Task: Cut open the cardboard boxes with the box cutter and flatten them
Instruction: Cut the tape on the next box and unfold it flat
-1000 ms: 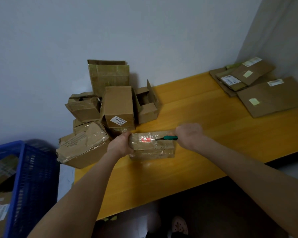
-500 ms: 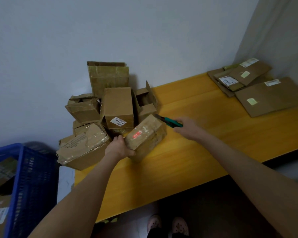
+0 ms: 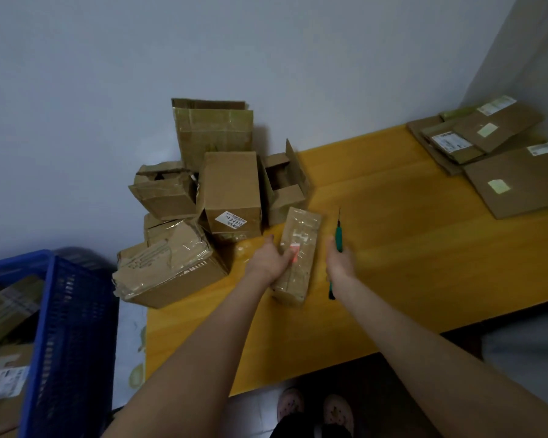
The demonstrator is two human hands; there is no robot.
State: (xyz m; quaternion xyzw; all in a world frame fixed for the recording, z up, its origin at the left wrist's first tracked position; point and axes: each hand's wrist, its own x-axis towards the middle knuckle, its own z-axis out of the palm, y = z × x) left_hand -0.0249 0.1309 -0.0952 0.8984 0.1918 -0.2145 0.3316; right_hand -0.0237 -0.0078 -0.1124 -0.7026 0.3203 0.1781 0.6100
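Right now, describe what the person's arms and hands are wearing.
Nothing shows on them: both forearms are bare up to the frame edge, no sleeves visible. The left hand and right hand have no gloves, and no watch, bracelet or ring is visible.

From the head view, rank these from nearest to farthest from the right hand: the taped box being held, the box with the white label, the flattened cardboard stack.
From the right hand:
1. Taped box, just left of it, under the left hand.
2. Labelled box, farther left in the pile.
3. Flattened cardboard stack, far right by the wall.
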